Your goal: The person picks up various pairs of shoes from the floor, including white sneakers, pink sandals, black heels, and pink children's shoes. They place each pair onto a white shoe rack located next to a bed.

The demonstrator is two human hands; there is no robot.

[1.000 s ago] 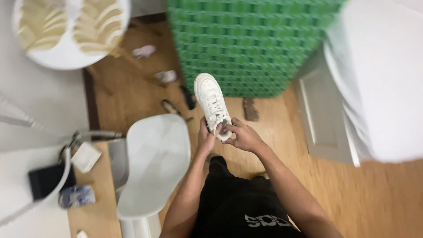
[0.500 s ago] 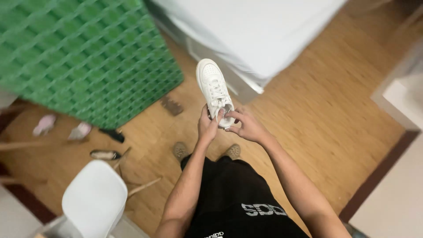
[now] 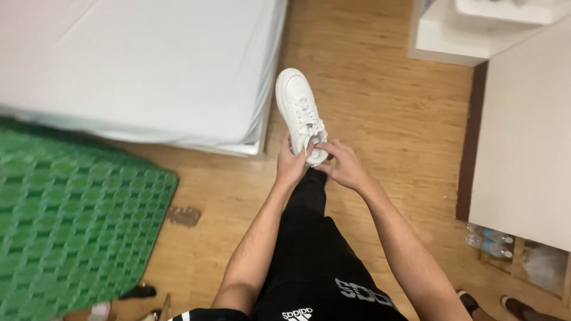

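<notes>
While the leg in black trousers (image 3: 309,238) stretches forward from the bottom of the view, a white sneaker (image 3: 301,113) sits on its raised foot, just beside the lower right corner of the white mattress (image 3: 137,65), with its toe pointing away from the person. Both hands meet at the sneaker's heel end, on the side nearer the person than the mattress corner. The left hand (image 3: 291,165) is closed around the heel's left side, and the right hand (image 3: 342,166) pinches the shoe's collar with fingertips near the white laces (image 3: 307,117). Left of the sneaker and below the mattress lies a green patterned cover (image 3: 71,226). Wooden floor (image 3: 380,89) spreads to the right of the mattress.
</notes>
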